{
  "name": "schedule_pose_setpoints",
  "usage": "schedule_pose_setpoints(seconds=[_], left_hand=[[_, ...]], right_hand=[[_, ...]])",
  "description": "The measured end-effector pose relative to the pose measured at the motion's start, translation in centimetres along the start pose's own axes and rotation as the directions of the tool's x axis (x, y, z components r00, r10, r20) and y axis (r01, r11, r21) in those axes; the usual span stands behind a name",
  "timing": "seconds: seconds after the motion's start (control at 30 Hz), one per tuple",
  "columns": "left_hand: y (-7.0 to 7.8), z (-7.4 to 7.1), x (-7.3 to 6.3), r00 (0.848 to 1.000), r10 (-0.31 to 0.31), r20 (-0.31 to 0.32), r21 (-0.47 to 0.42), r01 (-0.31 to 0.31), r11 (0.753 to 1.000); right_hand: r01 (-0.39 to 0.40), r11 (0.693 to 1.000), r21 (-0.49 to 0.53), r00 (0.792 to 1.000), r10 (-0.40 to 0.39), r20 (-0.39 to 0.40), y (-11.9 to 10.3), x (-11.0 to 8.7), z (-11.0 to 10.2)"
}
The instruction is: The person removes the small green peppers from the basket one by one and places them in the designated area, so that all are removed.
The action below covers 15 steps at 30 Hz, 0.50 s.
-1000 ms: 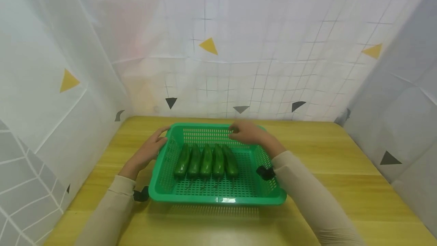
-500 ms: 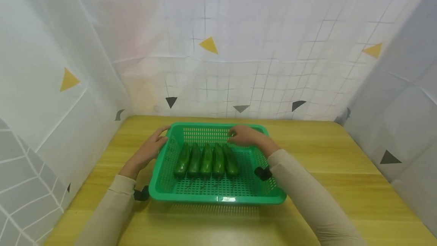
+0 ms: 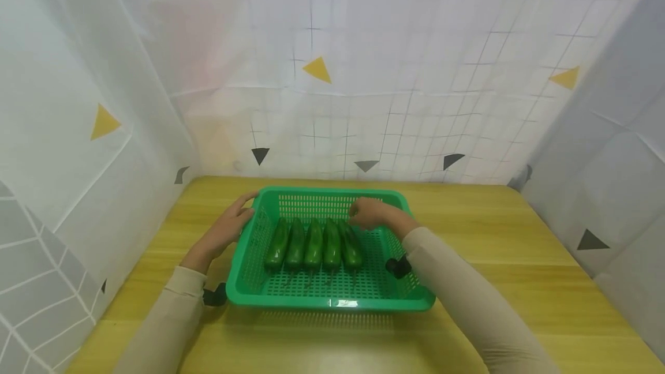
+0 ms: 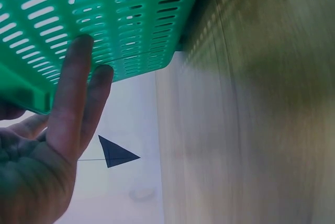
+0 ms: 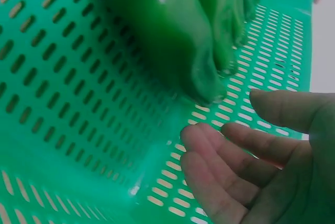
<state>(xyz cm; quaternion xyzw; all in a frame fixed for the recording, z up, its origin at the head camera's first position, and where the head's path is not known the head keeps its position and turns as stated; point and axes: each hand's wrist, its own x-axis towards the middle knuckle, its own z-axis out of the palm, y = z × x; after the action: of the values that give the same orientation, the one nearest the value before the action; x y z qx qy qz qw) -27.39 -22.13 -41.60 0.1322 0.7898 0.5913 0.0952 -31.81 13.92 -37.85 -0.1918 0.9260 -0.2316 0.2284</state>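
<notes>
Several long green peppers (image 3: 314, 247) lie side by side in a green plastic basket (image 3: 332, 303), thin stems toward me. My left hand (image 3: 224, 229) holds the basket's left rim. The left wrist view shows two of its fingers (image 4: 73, 98) extended against the slotted outer wall, with the thumb up by the rim. Inside the basket, my right hand (image 3: 371, 213) hovers by the far end of the rightmost pepper (image 3: 350, 247). In the right wrist view its fingers are loosely bent, with a gap between thumb and fingertips, just short of the pepper's tip (image 5: 209, 90).
The basket stands on a yellow wooden table (image 3: 483, 235). White patterned sheeting (image 3: 332, 103) closes off the back and both sides. Black wrist devices (image 3: 398, 267) sit on both arms, the right one over the basket's right side.
My right hand has come down from the far rim into the basket, closer to the rightmost pepper's far end. The left hand, the peppers and the basket have stayed put.
</notes>
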Motion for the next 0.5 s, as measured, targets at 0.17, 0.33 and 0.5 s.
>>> schedule_pose_setpoints(seconds=[0.17, 0.33, 0.5], left_hand=[[0.04, 0.00, -0.06, 1.000, 0.001, 0.001, 0.005, -0.001, 1.000], [0.10, 0.09, -0.11, 1.000, -0.005, -0.003, 0.007, 0.005, 1.000], [0.14, 0.04, -0.12, 1.000, -0.009, -0.005, 0.006, 0.009, 1.000]], right_hand=[[-0.010, 1.000, -0.026, 1.000, 0.011, 0.017, 0.19, 0.39, 0.28], [-0.065, 0.994, 0.084, 0.997, 0.061, 0.049, 0.24, 0.51, 0.41], [-0.121, 0.976, 0.183, 0.991, 0.108, 0.076, 0.43, 0.62, 0.64]])
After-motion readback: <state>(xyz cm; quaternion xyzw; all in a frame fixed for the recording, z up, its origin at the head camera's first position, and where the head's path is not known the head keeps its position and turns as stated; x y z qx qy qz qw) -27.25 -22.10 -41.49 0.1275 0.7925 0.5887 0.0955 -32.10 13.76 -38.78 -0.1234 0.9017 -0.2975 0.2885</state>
